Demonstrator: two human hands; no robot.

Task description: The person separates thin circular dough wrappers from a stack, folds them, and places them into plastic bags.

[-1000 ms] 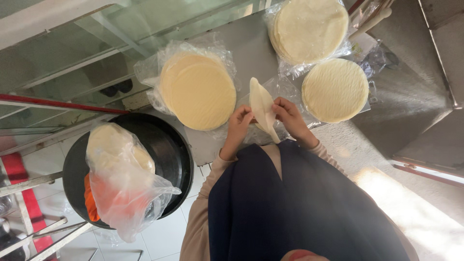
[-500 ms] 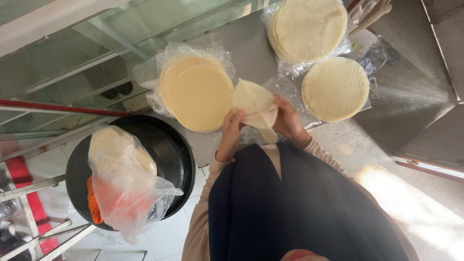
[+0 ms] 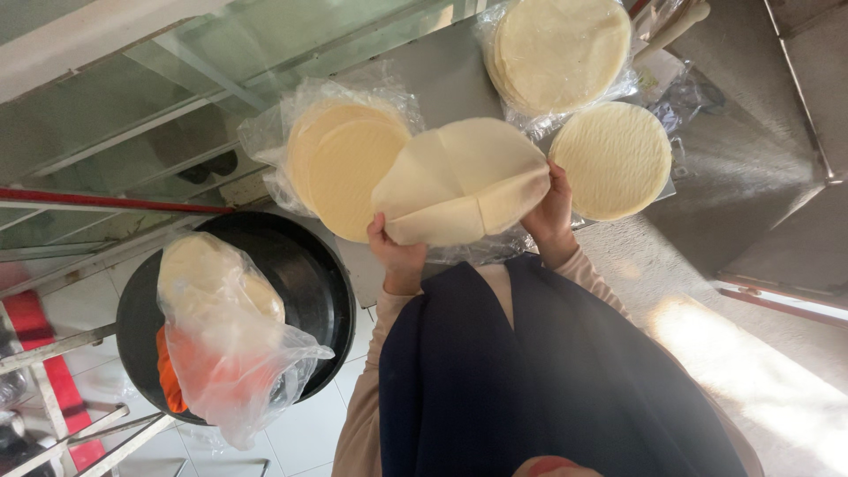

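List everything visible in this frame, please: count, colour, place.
Folded flatbread: one, pale cream, held up in both hands.
Flatbread stacks: three, cream, on the counter, two on clear plastic.
Counter: one, grey metal, ahead.
Black pan: one, on a stand, lower left.
Plastic bag: one, clear, cream and orange contents, in the pan.
Left hand: grips the flatbread's lower left edge.
Right hand: grips its right edge.

Black pan (image 3: pixel 305 265) – plastic bag (image 3: pixel 231 353) inside; round stack (image 3: pixel 614 159).
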